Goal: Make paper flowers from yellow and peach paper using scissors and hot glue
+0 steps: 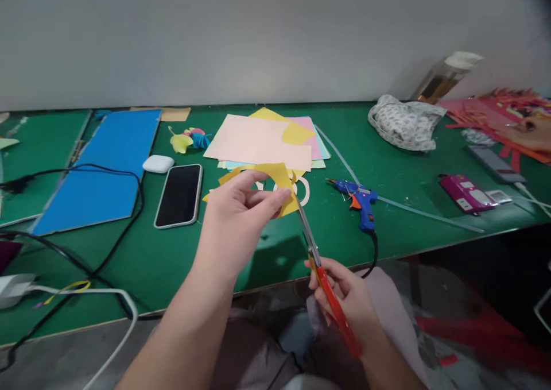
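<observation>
My left hand point(236, 220) pinches a piece of yellow paper point(279, 176) between thumb and fingers, held above the green table. The paper has a curved cut-out edge. In my right hand point(344, 295) is a pair of scissors point(329, 292) with red handles, my fingers closed around them. The blades point up and away from me, their tips at the right edge of the yellow paper. Behind the paper, white ring-shaped paper cut-outs point(305, 192) lie partly hidden. Beyond them rests a stack of coloured paper sheets point(253, 140), pale pink on top.
A blue glue gun point(364, 203) with clear glue sticks lies to the right. Leftward are a phone point(178, 196), a white earbud case point(158, 163), a blue board point(103, 166) and black cables. A patterned cloth bundle point(404, 123) and purple device point(465, 193) sit far right.
</observation>
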Demonstrator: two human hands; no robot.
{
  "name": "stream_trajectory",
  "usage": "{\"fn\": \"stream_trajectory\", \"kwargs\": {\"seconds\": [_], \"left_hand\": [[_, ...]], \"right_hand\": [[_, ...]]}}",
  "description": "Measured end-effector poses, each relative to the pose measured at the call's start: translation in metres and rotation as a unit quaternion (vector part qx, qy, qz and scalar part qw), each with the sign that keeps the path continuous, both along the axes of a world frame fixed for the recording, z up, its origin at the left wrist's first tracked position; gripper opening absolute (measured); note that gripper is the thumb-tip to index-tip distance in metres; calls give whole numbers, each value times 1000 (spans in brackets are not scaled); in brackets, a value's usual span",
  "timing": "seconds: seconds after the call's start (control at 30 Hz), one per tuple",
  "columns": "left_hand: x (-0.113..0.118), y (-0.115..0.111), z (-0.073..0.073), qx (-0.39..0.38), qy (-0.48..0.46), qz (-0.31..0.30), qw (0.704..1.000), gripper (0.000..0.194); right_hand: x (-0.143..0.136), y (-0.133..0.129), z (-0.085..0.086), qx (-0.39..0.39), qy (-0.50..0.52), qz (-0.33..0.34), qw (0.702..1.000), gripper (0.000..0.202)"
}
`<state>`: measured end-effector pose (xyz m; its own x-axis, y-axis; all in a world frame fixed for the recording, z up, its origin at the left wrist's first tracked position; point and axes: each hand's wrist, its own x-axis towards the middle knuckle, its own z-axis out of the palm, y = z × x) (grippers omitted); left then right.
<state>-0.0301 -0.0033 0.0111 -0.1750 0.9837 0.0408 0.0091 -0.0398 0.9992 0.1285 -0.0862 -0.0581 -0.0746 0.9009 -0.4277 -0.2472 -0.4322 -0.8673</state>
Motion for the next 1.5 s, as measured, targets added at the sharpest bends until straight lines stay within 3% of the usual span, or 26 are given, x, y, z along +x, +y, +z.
{"fn": "stream_trajectory", "kwargs": {"seconds": [0.5,0.83,1.13,1.5], "left_hand": [[2,3,0,-2,17,-8,1000,17],[2,1,6,0,-4,-27,1000,17],[-4,0,8,-3,-11,-10,1000,15],[-3,-3,11,18,44,-1,999,19]], "right_hand": [[-2,2,1,-5,13,14,1000,30],[2,-5,-13,29,28,31,999,41],[7,-5,-5,25,46,78,996,53],[3,-8,1,10,36,57,998,56]]}}
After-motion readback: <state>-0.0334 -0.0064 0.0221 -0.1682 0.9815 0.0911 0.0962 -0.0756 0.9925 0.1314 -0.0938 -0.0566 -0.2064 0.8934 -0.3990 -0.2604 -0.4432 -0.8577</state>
